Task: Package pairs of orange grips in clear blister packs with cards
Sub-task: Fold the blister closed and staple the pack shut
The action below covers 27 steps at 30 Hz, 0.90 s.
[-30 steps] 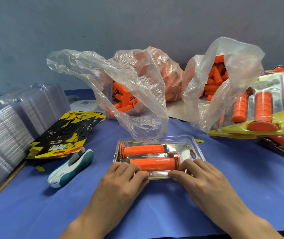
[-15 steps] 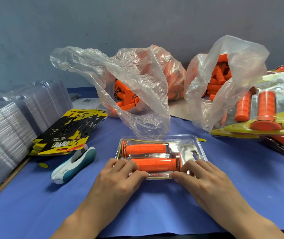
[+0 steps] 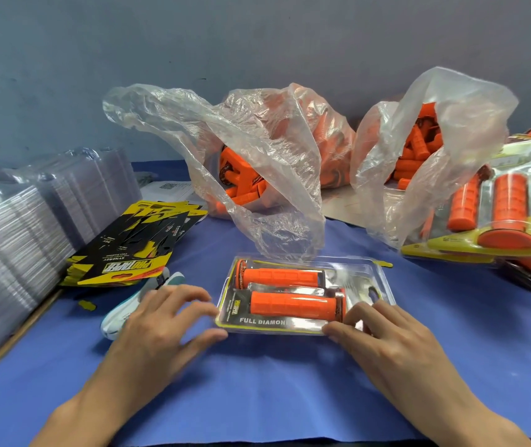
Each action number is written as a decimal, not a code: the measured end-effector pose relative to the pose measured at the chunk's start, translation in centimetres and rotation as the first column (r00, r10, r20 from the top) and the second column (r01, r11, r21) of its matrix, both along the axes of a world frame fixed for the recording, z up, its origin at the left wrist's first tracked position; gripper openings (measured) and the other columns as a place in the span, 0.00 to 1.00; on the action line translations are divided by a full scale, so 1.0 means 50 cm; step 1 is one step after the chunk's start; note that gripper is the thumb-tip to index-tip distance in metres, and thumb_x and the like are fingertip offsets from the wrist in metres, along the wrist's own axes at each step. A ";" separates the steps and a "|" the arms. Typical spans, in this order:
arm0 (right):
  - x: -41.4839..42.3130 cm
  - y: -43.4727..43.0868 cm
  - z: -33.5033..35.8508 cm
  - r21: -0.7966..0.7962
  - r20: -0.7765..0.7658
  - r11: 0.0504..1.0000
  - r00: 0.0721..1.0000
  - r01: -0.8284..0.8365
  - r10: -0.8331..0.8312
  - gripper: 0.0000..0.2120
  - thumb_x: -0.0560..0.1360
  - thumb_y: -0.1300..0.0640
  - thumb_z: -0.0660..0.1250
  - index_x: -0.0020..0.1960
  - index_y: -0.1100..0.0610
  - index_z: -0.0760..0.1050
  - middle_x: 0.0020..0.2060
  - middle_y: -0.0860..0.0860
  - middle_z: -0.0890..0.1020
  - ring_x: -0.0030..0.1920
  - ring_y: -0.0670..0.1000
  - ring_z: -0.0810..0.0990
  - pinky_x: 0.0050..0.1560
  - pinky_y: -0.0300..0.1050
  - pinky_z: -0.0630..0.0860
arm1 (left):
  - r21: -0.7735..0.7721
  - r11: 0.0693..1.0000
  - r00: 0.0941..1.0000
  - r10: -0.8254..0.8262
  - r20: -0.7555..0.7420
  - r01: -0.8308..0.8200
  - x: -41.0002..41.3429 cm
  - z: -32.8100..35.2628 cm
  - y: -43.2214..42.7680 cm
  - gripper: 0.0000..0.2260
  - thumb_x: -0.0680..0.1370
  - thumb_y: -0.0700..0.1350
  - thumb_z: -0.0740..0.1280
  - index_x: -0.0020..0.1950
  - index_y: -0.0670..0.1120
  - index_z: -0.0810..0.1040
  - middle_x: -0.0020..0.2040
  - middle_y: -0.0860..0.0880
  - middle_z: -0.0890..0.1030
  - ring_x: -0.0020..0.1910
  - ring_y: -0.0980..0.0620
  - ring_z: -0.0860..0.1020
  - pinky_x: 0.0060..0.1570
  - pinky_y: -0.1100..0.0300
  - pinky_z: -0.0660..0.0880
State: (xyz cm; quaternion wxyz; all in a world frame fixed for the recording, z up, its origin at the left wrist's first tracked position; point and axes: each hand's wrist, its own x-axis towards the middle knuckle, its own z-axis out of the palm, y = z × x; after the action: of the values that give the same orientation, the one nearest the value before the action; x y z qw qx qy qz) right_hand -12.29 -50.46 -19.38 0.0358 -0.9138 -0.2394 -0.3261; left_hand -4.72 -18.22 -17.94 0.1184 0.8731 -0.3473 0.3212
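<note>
The blister pack (image 3: pixel 303 295) lies flat on the blue worktop (image 3: pixel 274 391) straight in front of you, its long side running left to right and its hang-hole end to your right. The printed card inside faces up, and its lettering along the near edge reads the right way up for you.

Two orange grips sit in it side by side, both with their long axis left to right. The far grip (image 3: pixel 278 277) has its flared end to the left. The near grip (image 3: pixel 293 305) has its flared end to the right.

Your left hand (image 3: pixel 158 327) is spread and relaxed beside the pack's left edge, with the thumb tip at the near left corner and gripping nothing. Your right hand (image 3: pixel 383 337) rests on the near right part of the pack, fingers laid over the clear cover and thumb against the near edge, not curled round anything.

A fanned stack of yellow and black cards (image 3: pixel 135 250) lies to the left, with a white and teal stapler (image 3: pixel 174 279) just in front of it, partly behind your left hand. Stacks of empty clear shells (image 3: pixel 16 240) line the left edge. Behind the pack stand two open plastic bags of loose orange grips (image 3: pixel 257 150) (image 3: pixel 428 146). Finished packs (image 3: pixel 499 214) are piled at the right.
</note>
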 end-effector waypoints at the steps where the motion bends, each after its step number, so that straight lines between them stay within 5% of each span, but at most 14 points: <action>1: 0.001 -0.002 0.001 0.003 -0.016 1.000 1.000 0.005 -0.005 0.23 0.63 0.66 0.77 0.54 0.49 0.80 0.44 0.47 0.76 0.39 0.52 0.71 0.36 0.45 0.72 | -0.074 0.995 0.998 0.059 -0.038 -0.062 0.002 0.006 0.012 0.16 0.79 0.59 0.62 0.49 0.48 0.81 0.50 0.52 0.79 0.51 0.49 0.76 0.52 0.52 0.73; 3: 0.002 -0.003 0.004 -0.006 -0.033 1.000 0.999 0.011 -0.011 0.23 0.63 0.65 0.78 0.54 0.49 0.80 0.44 0.47 0.75 0.40 0.52 0.70 0.36 0.45 0.71 | -0.195 0.941 0.959 0.256 -0.120 -0.276 0.012 0.019 0.037 0.15 0.79 0.60 0.61 0.49 0.50 0.76 0.48 0.52 0.77 0.49 0.49 0.74 0.48 0.52 0.71; 6: 0.004 0.003 0.004 -0.025 -0.049 1.000 0.999 0.005 -0.006 0.23 0.62 0.64 0.79 0.54 0.49 0.80 0.44 0.47 0.75 0.40 0.52 0.69 0.36 0.46 0.72 | -0.085 0.827 0.809 0.516 -0.280 -0.556 0.031 0.017 0.055 0.17 0.75 0.62 0.66 0.50 0.48 0.75 0.49 0.49 0.74 0.47 0.41 0.77 0.41 0.48 0.72; 9: 0.003 0.007 0.009 -0.040 -0.065 0.999 0.998 0.013 -0.015 0.23 0.62 0.62 0.80 0.54 0.49 0.80 0.44 0.48 0.77 0.39 0.52 0.70 0.36 0.47 0.73 | 0.097 0.762 0.658 0.609 -0.443 -0.640 0.037 0.013 0.046 0.21 0.74 0.63 0.68 0.57 0.50 0.73 0.52 0.48 0.71 0.49 0.40 0.79 0.40 0.48 0.73; 12: 0.000 0.017 0.009 -0.062 -0.046 0.998 0.999 0.006 -0.009 0.23 0.62 0.64 0.78 0.54 0.51 0.81 0.43 0.49 0.77 0.37 0.54 0.73 0.38 0.50 0.77 | 0.127 0.750 0.609 0.614 -0.502 -0.650 0.048 0.020 0.040 0.27 0.74 0.62 0.69 0.67 0.51 0.68 0.59 0.46 0.73 0.58 0.40 0.77 0.47 0.46 0.74; 14: -0.002 0.022 0.012 -0.079 -0.029 0.997 1.000 -0.002 0.000 0.23 0.62 0.66 0.77 0.55 0.52 0.81 0.43 0.50 0.77 0.37 0.54 0.73 0.39 0.51 0.78 | 0.013 0.759 0.572 0.502 -0.649 -0.651 0.052 0.031 0.037 0.31 0.74 0.61 0.71 0.72 0.49 0.68 0.63 0.45 0.76 0.61 0.42 0.76 0.53 0.47 0.73; 16: -0.003 0.023 0.016 -0.097 -0.021 0.995 1.000 0.000 -0.002 0.23 0.62 0.66 0.77 0.55 0.52 0.81 0.42 0.50 0.76 0.37 0.54 0.74 0.37 0.49 0.77 | -0.225 0.692 0.506 0.231 -0.831 -0.686 0.041 0.052 0.033 0.24 0.74 0.59 0.71 0.63 0.46 0.78 0.53 0.43 0.82 0.49 0.45 0.80 0.48 0.48 0.75; 19: -0.001 0.024 0.016 -0.094 0.023 0.996 1.000 0.003 -0.001 0.22 0.66 0.67 0.73 0.57 0.52 0.81 0.41 0.51 0.76 0.36 0.55 0.74 0.37 0.52 0.78 | -0.389 0.471 0.181 -0.426 -0.886 -0.792 0.021 0.070 0.040 0.23 0.67 0.52 0.73 0.53 0.37 0.78 0.39 0.34 0.79 0.30 0.38 0.81 0.30 0.46 0.80; 21: 0.002 0.026 0.014 -0.086 0.046 0.996 0.999 0.008 -0.004 0.22 0.67 0.67 0.68 0.58 0.52 0.80 0.42 0.52 0.76 0.36 0.56 0.74 0.37 0.53 0.78 | -0.307 0.627 -0.135 -0.556 -0.820 -0.716 0.006 0.086 0.035 0.33 0.57 0.55 0.78 0.52 0.34 0.78 0.37 0.32 0.77 0.26 0.36 0.78 0.28 0.48 0.78; 23: 0.004 0.027 0.012 -0.086 0.054 0.996 0.998 0.016 -0.012 0.23 0.67 0.67 0.65 0.59 0.52 0.80 0.42 0.52 0.76 0.36 0.56 0.74 0.37 0.52 0.77 | -0.314 0.760 -0.322 -0.557 -0.765 -0.569 0.002 0.091 0.013 0.34 0.48 0.55 0.83 0.47 0.35 0.83 0.37 0.31 0.78 0.25 0.38 0.77 0.28 0.52 0.77; 27: 0.005 0.031 0.011 -0.098 0.053 0.994 0.998 0.042 -0.037 0.23 0.69 0.66 0.58 0.59 0.51 0.80 0.43 0.52 0.76 0.38 0.55 0.72 0.37 0.50 0.75 | -0.313 0.804 -0.369 -0.529 -0.764 -0.506 -0.012 0.068 -0.059 0.34 0.43 0.58 0.83 0.41 0.40 0.87 0.34 0.34 0.81 0.27 0.42 0.80 0.29 0.56 0.78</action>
State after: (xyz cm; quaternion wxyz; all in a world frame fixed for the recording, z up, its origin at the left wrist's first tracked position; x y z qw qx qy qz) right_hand -12.02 -48.90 -18.84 -0.0220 -0.9104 -0.2380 -0.3377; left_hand -5.34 -21.19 -14.54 0.6197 0.6317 0.0253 -0.4651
